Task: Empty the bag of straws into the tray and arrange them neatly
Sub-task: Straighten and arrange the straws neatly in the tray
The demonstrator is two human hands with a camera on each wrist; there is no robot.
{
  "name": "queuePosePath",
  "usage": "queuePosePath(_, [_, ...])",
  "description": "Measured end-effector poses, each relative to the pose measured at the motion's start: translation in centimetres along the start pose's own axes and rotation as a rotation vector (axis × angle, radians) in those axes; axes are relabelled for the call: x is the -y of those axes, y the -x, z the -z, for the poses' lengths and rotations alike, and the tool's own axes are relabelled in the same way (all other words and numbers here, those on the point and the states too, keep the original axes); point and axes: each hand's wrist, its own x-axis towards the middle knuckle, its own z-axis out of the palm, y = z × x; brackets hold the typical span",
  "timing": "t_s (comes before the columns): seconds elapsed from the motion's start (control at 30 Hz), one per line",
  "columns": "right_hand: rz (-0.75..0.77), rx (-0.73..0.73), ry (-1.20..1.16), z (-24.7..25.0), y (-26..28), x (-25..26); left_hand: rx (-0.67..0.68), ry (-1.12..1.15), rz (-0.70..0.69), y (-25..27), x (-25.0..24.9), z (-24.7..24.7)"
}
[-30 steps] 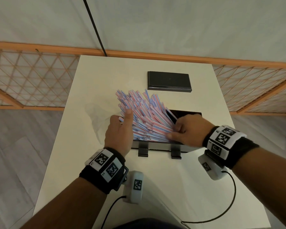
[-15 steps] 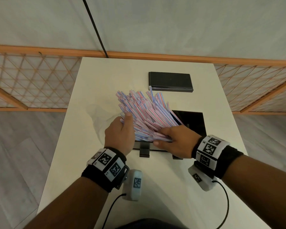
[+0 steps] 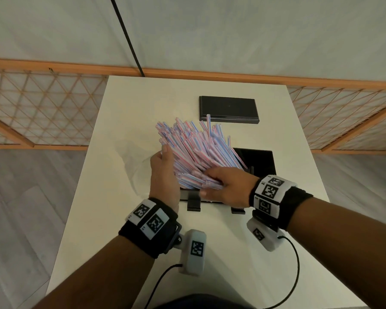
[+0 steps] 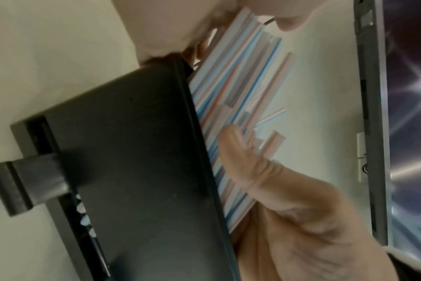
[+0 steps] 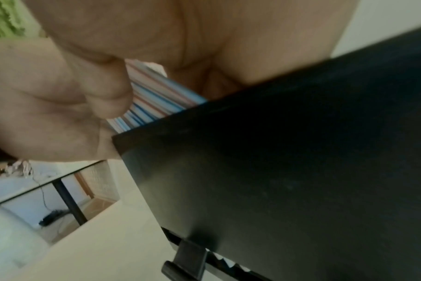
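A big heap of red, white and blue striped straws (image 3: 196, 152) lies slanted in the black tray (image 3: 261, 161), with the far ends fanned out past its left rim over the table. My left hand (image 3: 165, 161) stands on edge with straight fingers pressing the heap's left side; its thumb lies on the straws (image 4: 231, 91) above the tray's wall (image 4: 132, 152). My right hand (image 3: 227, 186) covers the near ends and grips a bunch of straws (image 5: 156, 98) under its bent thumb (image 5: 108, 91), just above the tray's front wall (image 5: 301, 171).
The empty clear bag (image 3: 132, 161) lies crumpled on the white table (image 3: 120, 219), left of my left hand. A flat black lid (image 3: 228, 110) sits at the back. Two black clips (image 3: 193, 205) jut from the tray's front. Orange lattice fencing borders the table.
My right hand has slid left and nearer along the straws' near ends, baring more of the tray's right side. The left hand has turned on edge against the heap.
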Motion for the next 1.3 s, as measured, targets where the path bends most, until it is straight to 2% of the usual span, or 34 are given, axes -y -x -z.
queuePosePath(0.07, [0.021, -0.005, -0.029, 0.3, 0.0, 0.1, -0.003, 0.043, -0.025, 0.1, -0.3, -0.2])
queuePosePath(0.2, [-0.098, 0.092, 0.084, 0.3, -0.4, 0.1, 0.023, 0.029, -0.082, 0.0, -0.5, -0.5])
queuePosePath(0.33, [-0.064, 0.129, -0.063, 1.2, -0.2, 0.6, 0.06, -0.038, -0.102, -0.3, 0.1, -0.2])
queuePosePath(0.5, [-0.137, 0.165, 0.06, 0.9, -0.7, 1.2, 0.008, -0.071, -0.191, -0.3, 0.2, -0.1])
queuePosePath(0.77, [-0.148, 0.165, 0.016, 1.2, -0.9, 1.8, -0.013, -0.119, -0.217, -0.8, 0.5, 0.1])
queuePosePath(1.0, [-0.159, 0.14, -0.022, 1.6, -0.6, 2.4, -0.005, -0.072, -0.174, -0.4, -0.2, 0.0])
queuePosePath(1.23, [-0.182, 0.161, 0.142, 1.0, -0.9, 3.2, -0.021, -0.094, -0.145, -0.1, -1.0, -0.2])
queuePosePath(1.3, [-0.207, 0.19, 0.114, 1.2, -0.9, 3.2, -0.002, 0.019, -0.083, 0.0, -1.1, -0.1])
